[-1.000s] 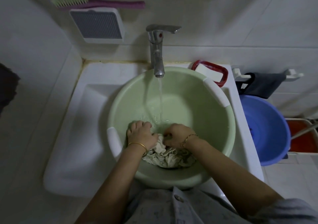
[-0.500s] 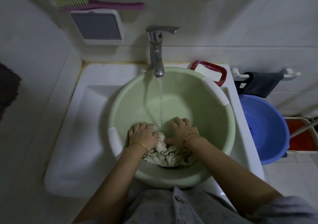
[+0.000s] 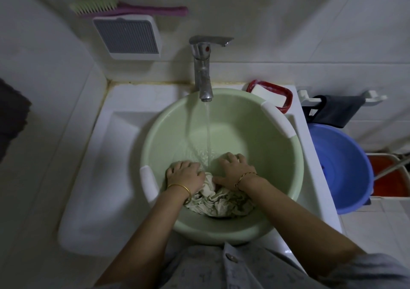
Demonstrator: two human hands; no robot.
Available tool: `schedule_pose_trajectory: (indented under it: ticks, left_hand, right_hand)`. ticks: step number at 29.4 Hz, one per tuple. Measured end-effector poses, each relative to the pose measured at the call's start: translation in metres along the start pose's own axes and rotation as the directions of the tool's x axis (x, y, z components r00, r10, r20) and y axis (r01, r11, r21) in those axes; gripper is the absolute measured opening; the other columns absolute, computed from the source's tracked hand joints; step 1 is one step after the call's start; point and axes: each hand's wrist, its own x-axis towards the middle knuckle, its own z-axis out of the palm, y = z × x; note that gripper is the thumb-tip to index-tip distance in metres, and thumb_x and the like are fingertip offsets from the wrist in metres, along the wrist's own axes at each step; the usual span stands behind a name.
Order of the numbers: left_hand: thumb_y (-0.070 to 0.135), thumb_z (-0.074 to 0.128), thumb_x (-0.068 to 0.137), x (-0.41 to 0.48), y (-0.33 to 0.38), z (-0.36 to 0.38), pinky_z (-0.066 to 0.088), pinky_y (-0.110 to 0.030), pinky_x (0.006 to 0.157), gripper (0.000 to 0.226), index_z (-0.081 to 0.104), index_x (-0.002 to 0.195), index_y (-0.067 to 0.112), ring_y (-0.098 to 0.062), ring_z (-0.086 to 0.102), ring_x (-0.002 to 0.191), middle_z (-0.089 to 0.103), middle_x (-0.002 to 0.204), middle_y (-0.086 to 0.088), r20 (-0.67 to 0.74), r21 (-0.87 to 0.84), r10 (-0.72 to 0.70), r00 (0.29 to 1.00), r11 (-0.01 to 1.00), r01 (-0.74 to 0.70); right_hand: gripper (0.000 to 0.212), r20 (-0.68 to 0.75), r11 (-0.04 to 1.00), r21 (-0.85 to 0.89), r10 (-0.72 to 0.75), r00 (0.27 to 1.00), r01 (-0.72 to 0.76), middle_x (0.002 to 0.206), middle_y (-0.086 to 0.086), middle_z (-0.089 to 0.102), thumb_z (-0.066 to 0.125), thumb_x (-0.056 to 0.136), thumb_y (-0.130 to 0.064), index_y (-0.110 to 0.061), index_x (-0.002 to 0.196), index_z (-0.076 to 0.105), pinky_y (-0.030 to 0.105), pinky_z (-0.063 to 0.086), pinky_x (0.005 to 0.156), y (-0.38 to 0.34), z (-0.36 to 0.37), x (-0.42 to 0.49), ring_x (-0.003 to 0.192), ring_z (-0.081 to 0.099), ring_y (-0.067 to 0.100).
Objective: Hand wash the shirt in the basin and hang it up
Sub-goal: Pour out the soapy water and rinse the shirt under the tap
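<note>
A pale green basin point(image 3: 261, 137) sits in the white sink under the running tap point(image 3: 203, 71). A crumpled whitish patterned shirt point(image 3: 218, 202) lies bunched at the basin's near side, in shallow water. My left hand point(image 3: 185, 175) grips the shirt's left end with curled fingers. My right hand point(image 3: 234, 170) lies on the shirt's right part, fingers spread and bent, pressing it down. The water stream falls between my two hands.
A white sink point(image 3: 106, 155) holds the basin. A red soap dish with white soap point(image 3: 271, 94) stands at the back right. A blue basin point(image 3: 341, 166) and an orange bucket point(image 3: 387, 177) are on the right. A brush point(image 3: 124, 6) rests on a wall shelf.
My right hand went from a fist on the shirt to spread fingers reaching further into the basin. My left hand stayed on the shirt's left end.
</note>
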Motion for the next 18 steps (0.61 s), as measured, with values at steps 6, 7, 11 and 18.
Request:
schedule_pose_trajectory:
  ticks: [6,7,11,18]
  left_hand:
    - [0.039,0.036,0.094,-0.002,0.0007,-0.0013,0.018,-0.037,0.111,0.043,0.044,0.136,0.03,-0.023,0.028,0.136,0.037,0.147,0.0,-0.01,-0.005,-0.002,1.0,1.0,0.002]
    - [0.039,0.036,0.094,-0.0018,0.0007,-0.0013,0.018,-0.037,0.111,0.043,0.044,0.136,0.03,-0.023,0.028,0.136,0.037,0.147,0.0,-0.009,-0.006,-0.002,1.0,1.0,0.002]
    - [0.041,0.036,0.094,-0.0006,0.0009,-0.0007,0.018,-0.037,0.111,0.044,0.044,0.136,0.031,-0.023,0.027,0.136,0.037,0.147,0.0,-0.003,-0.014,-0.008,1.0,1.0,0.008]
    - [0.04,0.037,0.094,-0.0016,0.0012,-0.0015,0.018,-0.036,0.111,0.043,0.043,0.136,0.031,-0.024,0.027,0.136,0.037,0.147,0.0,-0.003,-0.014,-0.01,1.0,1.0,0.01]
  right_hand:
    - [0.065,-0.015,1.0,0.021,0.007,1.0,-0.007,0.156,-0.001,0.014,0.036,0.091,-0.06,-0.022,0.144,0.032,0.053,0.03,0.105,-0.0001,-0.0005,-0.0005,0.142,0.01,0.029]
    - [0.064,-0.018,1.0,0.019,0.007,1.0,-0.007,0.155,-0.001,0.014,0.036,0.092,-0.06,-0.022,0.144,0.032,0.052,0.03,0.105,0.0002,-0.0002,-0.0005,0.141,0.011,0.029]
    - [0.064,-0.023,1.0,0.021,0.009,1.0,-0.008,0.154,-0.001,0.017,0.036,0.092,-0.059,-0.021,0.143,0.034,0.052,0.031,0.105,0.0005,0.0,0.0002,0.141,0.012,0.029]
    - [0.066,-0.006,0.999,0.027,0.019,1.0,-0.019,0.155,-0.002,0.015,0.035,0.092,-0.06,-0.021,0.144,0.033,0.052,0.031,0.105,0.0007,-0.0002,0.002,0.141,0.011,0.028]
